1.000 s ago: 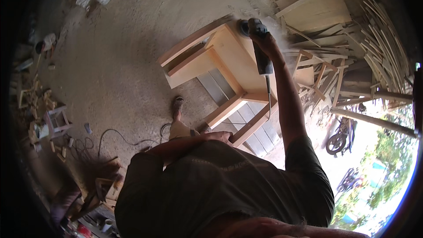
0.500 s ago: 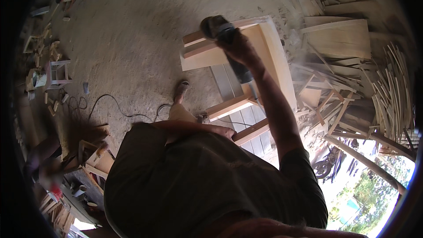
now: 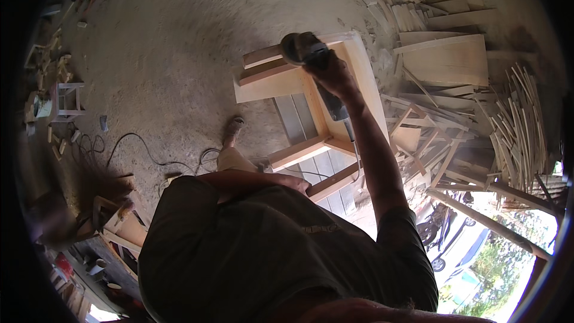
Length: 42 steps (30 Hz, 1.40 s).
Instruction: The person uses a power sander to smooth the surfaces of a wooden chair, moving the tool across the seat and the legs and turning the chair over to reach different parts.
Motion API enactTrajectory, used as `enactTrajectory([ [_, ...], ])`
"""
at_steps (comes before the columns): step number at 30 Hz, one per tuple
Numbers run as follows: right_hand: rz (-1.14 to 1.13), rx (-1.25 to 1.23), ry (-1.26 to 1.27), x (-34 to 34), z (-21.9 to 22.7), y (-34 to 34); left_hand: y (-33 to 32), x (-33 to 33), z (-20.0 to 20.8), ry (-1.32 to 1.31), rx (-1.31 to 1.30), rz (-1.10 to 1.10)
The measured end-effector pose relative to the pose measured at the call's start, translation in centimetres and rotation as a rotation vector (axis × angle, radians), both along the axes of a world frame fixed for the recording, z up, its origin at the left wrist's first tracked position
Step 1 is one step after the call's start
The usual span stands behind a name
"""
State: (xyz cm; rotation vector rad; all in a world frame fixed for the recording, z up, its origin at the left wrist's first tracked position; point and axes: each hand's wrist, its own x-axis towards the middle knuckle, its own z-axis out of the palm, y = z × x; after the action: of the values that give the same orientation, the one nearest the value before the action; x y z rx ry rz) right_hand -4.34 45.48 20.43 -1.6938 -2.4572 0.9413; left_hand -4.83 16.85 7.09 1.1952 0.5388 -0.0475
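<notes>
My right hand (image 3: pixel 339 78) is closed around the dark body of an angle grinder (image 3: pixel 299 49), whose round head points left over the far part of a pale wooden furniture frame (image 3: pixel 299 154). Whether the disc touches the wood, I cannot tell. A light cord hangs from the tool's rear beside my right forearm. My left hand (image 3: pixel 296 184) grips the end of the frame's nearest leg, its fingers partly hidden. The frame lies on its side, with a wide flat panel (image 3: pixel 372 84) along its right and legs reaching left. Grey planks (image 3: pixel 293 118) show beneath it.
Boards and thin strips (image 3: pixel 520 131) are heaped at the right, with loose wooden frames (image 3: pixel 436 143) nearer. A black cable (image 3: pixel 149 148) snakes over the dirt floor at left. A small stool (image 3: pixel 69 101) stands far left. A blurred person (image 3: pixel 60 218) is at lower left, beside wooden pieces (image 3: pixel 124 221).
The view has shifted, so most things sit farther left. Over the frame, my right hand and the grinder have moved slightly right and nearer. My left hand stays on the near leg.
</notes>
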Motion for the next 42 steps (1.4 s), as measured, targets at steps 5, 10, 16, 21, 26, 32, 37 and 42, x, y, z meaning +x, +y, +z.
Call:
enactTrajectory([
  [5, 0.026, -0.002, 0.072, -1.8, 0.1, -2.2, 0.7, -0.8, 1.2, -0.003, 0.038, -0.050],
  [10, 0.204, -0.063, -0.017, -5.9, 0.4, -5.7, 1.1, -1.0, 2.7, 0.055, -0.025, -0.014],
  [16, 0.120, -0.010, -0.093, -4.7, 0.8, -2.7, 1.6, -0.8, 1.9, 0.041, -0.012, -0.079],
  [21, -0.019, 0.006, -0.043, 0.0, 1.4, 1.7, 3.3, -2.8, 5.3, 0.015, -0.037, -0.108],
  [26, -0.134, 0.098, -0.036, 7.1, -1.8, 8.5, 1.7, -0.5, 2.0, -0.123, -0.091, -0.056],
  [32, -0.315, 0.040, -0.010, 12.4, -0.3, 13.2, 3.0, -1.3, 5.4, 0.151, 0.062, -0.124],
  [37, -0.341, 0.070, 0.026, 14.0, -2.1, 13.7, 1.9, 0.3, 1.7, 0.017, 0.071, -0.109],
  [42, -0.160, -0.033, 0.129, 7.5, -1.3, 7.6, 1.5, 0.0, 1.4, -0.151, -0.019, -0.007],
])
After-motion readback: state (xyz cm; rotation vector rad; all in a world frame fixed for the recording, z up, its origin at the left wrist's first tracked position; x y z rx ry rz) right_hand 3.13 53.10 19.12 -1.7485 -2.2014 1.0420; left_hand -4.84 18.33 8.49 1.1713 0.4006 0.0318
